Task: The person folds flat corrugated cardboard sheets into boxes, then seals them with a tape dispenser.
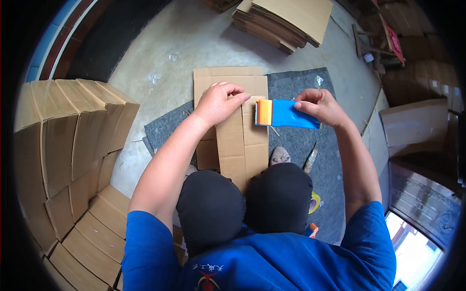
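Between my knees lies a folded brown cardboard box (231,145), its long flaps meeting along a seam. My left hand (219,103) is over its upper part, thumb and forefinger closed together at the top edge of a flap. Over on the right, my right hand (320,107) grips the end of a blue tape dispenser (293,114). The dispenser's orange head, with a toothed edge, points left and overlaps the right side of the box in this view. A gap separates the dispenser's head from my left fingertips.
A dark grey mat (306,85) lies under the box. On it are a yellow tape roll (314,202), an orange-and-blue tool (311,230) and a wrapped pointed object (310,159). Stacked cartons (73,131) stand at left; flat cardboard (291,22) is piled ahead.
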Demonstrator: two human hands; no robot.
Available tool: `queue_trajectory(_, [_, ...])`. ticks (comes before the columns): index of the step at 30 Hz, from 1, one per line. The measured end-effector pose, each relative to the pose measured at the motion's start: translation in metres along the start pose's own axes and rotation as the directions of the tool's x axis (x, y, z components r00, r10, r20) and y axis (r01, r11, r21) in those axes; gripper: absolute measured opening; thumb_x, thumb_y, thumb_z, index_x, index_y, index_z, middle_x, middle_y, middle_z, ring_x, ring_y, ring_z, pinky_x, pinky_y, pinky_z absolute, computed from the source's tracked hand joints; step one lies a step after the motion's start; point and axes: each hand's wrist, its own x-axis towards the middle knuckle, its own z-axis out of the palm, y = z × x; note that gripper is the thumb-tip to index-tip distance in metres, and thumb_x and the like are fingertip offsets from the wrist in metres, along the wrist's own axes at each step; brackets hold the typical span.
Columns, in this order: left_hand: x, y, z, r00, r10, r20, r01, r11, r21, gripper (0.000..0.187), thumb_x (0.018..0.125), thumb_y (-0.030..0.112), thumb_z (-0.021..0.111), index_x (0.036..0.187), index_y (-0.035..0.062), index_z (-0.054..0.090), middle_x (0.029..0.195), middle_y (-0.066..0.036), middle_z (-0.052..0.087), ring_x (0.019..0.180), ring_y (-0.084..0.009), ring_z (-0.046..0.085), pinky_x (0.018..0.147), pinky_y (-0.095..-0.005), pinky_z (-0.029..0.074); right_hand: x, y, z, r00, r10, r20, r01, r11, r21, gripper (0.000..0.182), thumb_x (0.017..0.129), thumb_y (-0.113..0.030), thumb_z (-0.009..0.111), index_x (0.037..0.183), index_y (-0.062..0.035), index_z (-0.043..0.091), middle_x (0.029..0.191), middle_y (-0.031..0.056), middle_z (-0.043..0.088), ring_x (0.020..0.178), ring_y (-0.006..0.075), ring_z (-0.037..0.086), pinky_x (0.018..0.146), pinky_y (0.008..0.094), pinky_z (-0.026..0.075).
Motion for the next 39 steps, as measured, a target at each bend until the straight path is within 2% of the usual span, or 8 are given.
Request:
queue_trajectory(3, [0.017, 0.004, 0.003, 0.783, -0.416, 0.463, 0.560, 0.794, -0.235, 0.022, 0.086, 0.024, 0.078, 0.094, 0.0053, 0.071, 0.087, -0.004, 0.068, 0.078, -0.0114, 0.060, 0.071, -0.0282, 0.052, -0.002, -0.004, 0.001, 0.999, -0.041, -0.005, 0.041, 0.999, -0.034, 0.032, 0.086, -0.035, 0.077, 0.090, -0.0037, 0.073, 0.077, 0.0007, 0.068, 0.072, 0.0069, 0.060, 0.067, 0.0250, 0.050])
queue_trajectory(18, [0.016, -0.002, 0.011, 0.728, -0.536, 0.428, 0.676, 0.667, -0.313, 0.014, 0.085, 0.018, 0.078, 0.088, 0.0050, 0.071, 0.081, 0.000, 0.067, 0.073, -0.0084, 0.058, 0.068, -0.0248, 0.050, -0.013, 0.052, -0.063, 0.999, 0.025, -0.043, -0.036, 0.959, -0.281, 0.044, 0.079, -0.045, 0.076, 0.095, -0.0043, 0.076, 0.081, 0.0079, 0.071, 0.075, 0.0148, 0.067, 0.070, 0.0313, 0.055])
queue_trajectory(25, [0.013, 0.001, 0.012, 0.741, -0.541, 0.398, 0.665, 0.675, -0.321, 0.015, 0.086, 0.017, 0.078, 0.090, 0.0045, 0.071, 0.083, 0.000, 0.068, 0.074, -0.0078, 0.059, 0.070, -0.0242, 0.050, -0.008, 0.009, 0.016, 0.984, -0.007, -0.177, -0.098, 0.808, -0.581, 0.040, 0.078, -0.045, 0.067, 0.097, -0.0103, 0.075, 0.089, 0.0162, 0.073, 0.086, 0.0327, 0.072, 0.081, 0.0423, 0.057])
queue_trajectory(30, [0.011, 0.006, 0.012, 0.740, -0.553, 0.383, 0.669, 0.668, -0.326, 0.014, 0.086, 0.016, 0.078, 0.091, 0.0042, 0.071, 0.084, 0.000, 0.067, 0.076, -0.0078, 0.059, 0.071, -0.0252, 0.050, -0.022, -0.009, 0.077, 0.903, -0.361, -0.234, -0.005, 0.536, -0.844, 0.025, 0.082, -0.032, 0.067, 0.077, -0.0075, 0.066, 0.071, 0.0107, 0.068, 0.068, 0.0275, 0.069, 0.069, 0.0414, 0.051])
queue_trajectory(34, [-0.019, -0.034, 0.028, 0.888, -0.448, 0.102, 0.438, 0.758, -0.484, 0.031, 0.094, 0.027, 0.070, 0.110, 0.0012, 0.068, 0.111, -0.006, 0.062, 0.099, -0.0125, 0.058, 0.089, -0.0292, 0.049, -0.003, 0.029, 0.101, 0.907, -0.322, -0.273, -0.077, 0.509, -0.857, 0.024, 0.083, -0.033, 0.069, 0.085, -0.0095, 0.065, 0.072, 0.0106, 0.069, 0.067, 0.0259, 0.069, 0.068, 0.0408, 0.049])
queue_trajectory(35, [-0.025, -0.034, 0.029, 0.884, -0.455, 0.106, 0.446, 0.755, -0.480, 0.031, 0.094, 0.027, 0.070, 0.110, 0.0012, 0.068, 0.111, -0.006, 0.062, 0.099, -0.0125, 0.058, 0.089, -0.0292, 0.049, -0.003, 0.030, 0.104, 0.926, -0.284, -0.250, -0.072, 0.515, -0.854, 0.030, 0.086, -0.027, 0.065, 0.109, -0.0079, 0.065, 0.073, 0.0096, 0.068, 0.067, 0.0261, 0.068, 0.069, 0.0407, 0.049])
queue_trajectory(37, [-0.036, -0.034, 0.036, 0.645, -0.748, 0.154, 0.457, 0.216, -0.863, 0.059, 0.101, 0.050, 0.053, 0.140, 0.0055, 0.048, 0.132, -0.011, 0.055, 0.117, -0.0214, 0.056, 0.102, -0.0383, 0.046, -0.001, 0.036, 0.118, 0.934, -0.294, -0.202, -0.053, 0.448, -0.892, 0.040, 0.087, -0.023, 0.061, 0.124, -0.0073, 0.058, 0.075, 0.0090, 0.068, 0.067, 0.0254, 0.067, 0.069, 0.0401, 0.049])
queue_trajectory(39, [-0.038, -0.040, 0.040, 0.632, -0.738, 0.237, 0.538, 0.197, -0.820, 0.075, 0.101, 0.062, 0.037, 0.153, 0.0075, 0.028, 0.150, -0.014, 0.039, 0.133, -0.0298, 0.046, 0.110, -0.0455, 0.041, 0.004, 0.036, 0.135, 0.972, -0.208, -0.114, -0.034, 0.355, -0.934, 0.068, 0.090, -0.015, 0.052, 0.154, -0.0071, 0.032, 0.078, 0.0071, 0.066, 0.069, 0.0235, 0.066, 0.070, 0.0392, 0.047])
